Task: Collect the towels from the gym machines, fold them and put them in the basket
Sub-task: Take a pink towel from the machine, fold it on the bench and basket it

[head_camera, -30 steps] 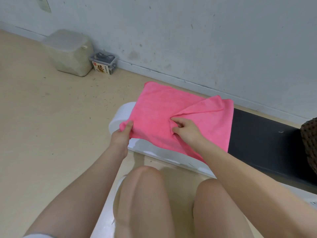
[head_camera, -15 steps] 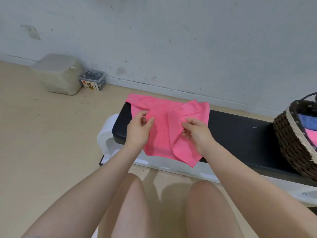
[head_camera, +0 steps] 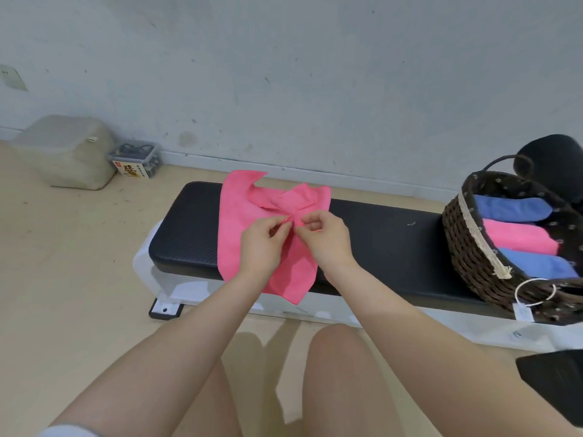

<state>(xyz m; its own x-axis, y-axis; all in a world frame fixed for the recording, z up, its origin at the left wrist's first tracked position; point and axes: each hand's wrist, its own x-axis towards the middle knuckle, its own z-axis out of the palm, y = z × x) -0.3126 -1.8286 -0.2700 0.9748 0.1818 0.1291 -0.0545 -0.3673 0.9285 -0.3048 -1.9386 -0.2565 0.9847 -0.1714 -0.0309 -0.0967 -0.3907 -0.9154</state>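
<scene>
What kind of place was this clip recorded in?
Probably a small gym or workout room: a padded bench on a white frame, a basket of folded towels, and bare floor along a scuffed wall.

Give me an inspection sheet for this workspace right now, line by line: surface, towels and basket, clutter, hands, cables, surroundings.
Surface: black padded bench on a white frame, on a beige floor.
Job's things: pink towel lies partly folded across the bench, near edge hanging over. Wicker basket stands on the bench's right end, holding two folded blue towels and one pink.
Clutter: beige container and small clear box against the wall; debris specks on the floor.
Hands: left hand and right hand both pinch the towel at its middle.
Cables: nothing seen.
Surroundings: scuffed grey wall; black object behind the basket, unclear.
</scene>
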